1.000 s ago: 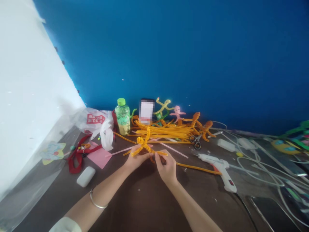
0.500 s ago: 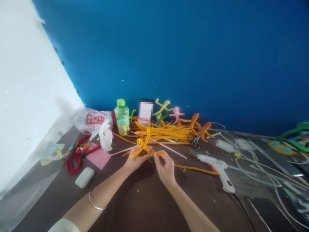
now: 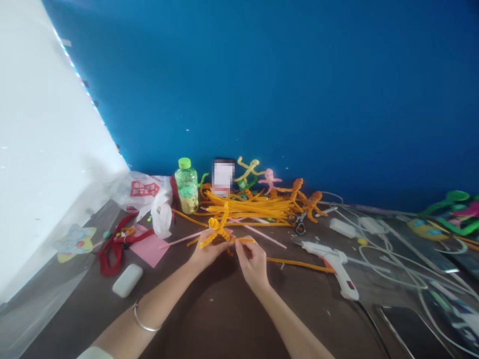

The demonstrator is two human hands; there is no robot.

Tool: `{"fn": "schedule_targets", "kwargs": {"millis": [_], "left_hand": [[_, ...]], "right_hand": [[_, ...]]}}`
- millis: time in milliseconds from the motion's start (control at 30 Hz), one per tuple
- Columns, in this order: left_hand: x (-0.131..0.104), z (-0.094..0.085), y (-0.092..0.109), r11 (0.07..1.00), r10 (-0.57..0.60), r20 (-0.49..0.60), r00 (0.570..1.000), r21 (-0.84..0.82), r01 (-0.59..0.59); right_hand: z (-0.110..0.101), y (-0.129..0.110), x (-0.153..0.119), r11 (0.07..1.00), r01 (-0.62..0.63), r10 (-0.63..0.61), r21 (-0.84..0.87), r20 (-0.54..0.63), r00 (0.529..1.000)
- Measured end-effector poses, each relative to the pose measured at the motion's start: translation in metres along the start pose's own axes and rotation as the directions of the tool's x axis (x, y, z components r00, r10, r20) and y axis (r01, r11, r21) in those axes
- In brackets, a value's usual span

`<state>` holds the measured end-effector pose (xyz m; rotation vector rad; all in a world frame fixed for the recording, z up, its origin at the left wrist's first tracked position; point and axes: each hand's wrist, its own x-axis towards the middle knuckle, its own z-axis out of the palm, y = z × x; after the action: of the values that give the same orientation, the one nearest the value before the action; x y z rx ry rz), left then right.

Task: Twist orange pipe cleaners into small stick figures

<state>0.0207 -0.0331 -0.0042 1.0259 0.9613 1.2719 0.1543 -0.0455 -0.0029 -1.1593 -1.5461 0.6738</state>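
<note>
An orange pipe-cleaner figure [image 3: 217,227] with coiled limbs stands up from my left hand [image 3: 205,253], whose fingers are closed around its lower part. My right hand [image 3: 252,260] pinches an orange pipe-cleaner end [image 3: 245,240] between thumb and fingers, close beside the left fingertips. Whether that end belongs to the figure is hidden by the fingers. Just beyond both hands lies a pile of straight orange pipe cleaners [image 3: 250,209], with black-handled scissors [image 3: 299,224] at its right end. Finished-looking yellow [image 3: 250,169], pink [image 3: 269,179] and orange figures [image 3: 313,203] stand behind and beside the pile.
A white glue gun [image 3: 337,264] lies on the right, near white cables [image 3: 389,284] and a dark phone [image 3: 411,329]. Left are a green-capped bottle [image 3: 186,187], a plastic bag [image 3: 149,192], pink paper [image 3: 151,249], a red strap [image 3: 110,257] and a white case [image 3: 127,280].
The view has shifted slightly, so everything sits a little lower and further left. Both hands keep nearly the same hold on the orange figure and pipe-cleaner end.
</note>
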Motion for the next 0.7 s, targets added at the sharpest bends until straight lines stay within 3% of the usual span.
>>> {"fn": "schedule_targets", "kwargs": {"millis": [700], "left_hand": [[-0.0014, -0.0024, -0.0011, 0.996, 0.035, 0.026, 0.999, 0.084, -0.037]], "right_hand": [[0.0003, -0.0032, -0.0014, 0.997, -0.075, 0.075, 0.000, -0.012, 0.997]]}}
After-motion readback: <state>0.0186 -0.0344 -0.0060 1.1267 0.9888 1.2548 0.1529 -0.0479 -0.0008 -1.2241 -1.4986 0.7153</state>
